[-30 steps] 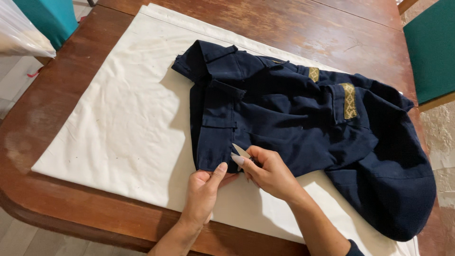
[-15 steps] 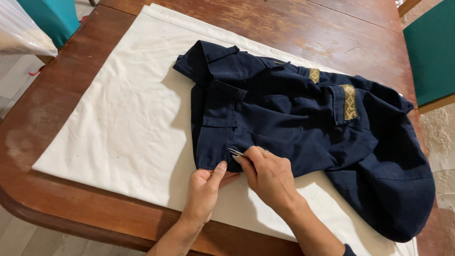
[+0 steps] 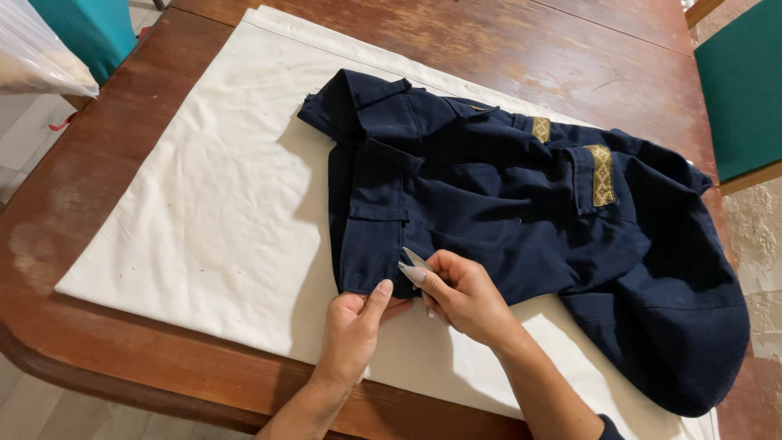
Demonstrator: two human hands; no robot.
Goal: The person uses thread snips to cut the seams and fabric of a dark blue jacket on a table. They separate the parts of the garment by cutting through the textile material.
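A dark navy jacket [image 3: 521,220] with gold patterned strips lies spread on a white cloth [image 3: 212,212] that covers a wooden table [image 3: 122,122]. My left hand [image 3: 358,326] pinches the jacket's near hem, thumb on top of the fabric. My right hand [image 3: 464,297] sits just to its right and holds small metal thread snips [image 3: 415,262], whose pointed tip rests against the hem edge near my left thumb.
Teal chairs stand at the far left [image 3: 90,28] and at the right [image 3: 741,90] of the table. A clear plastic bag [image 3: 32,61] shows at the upper left. The table's rounded near edge runs just below my forearms.
My right hand has shifted slightly, bringing the snips' tip down to the hem between my hands. The left hand keeps its pinch on the fabric.
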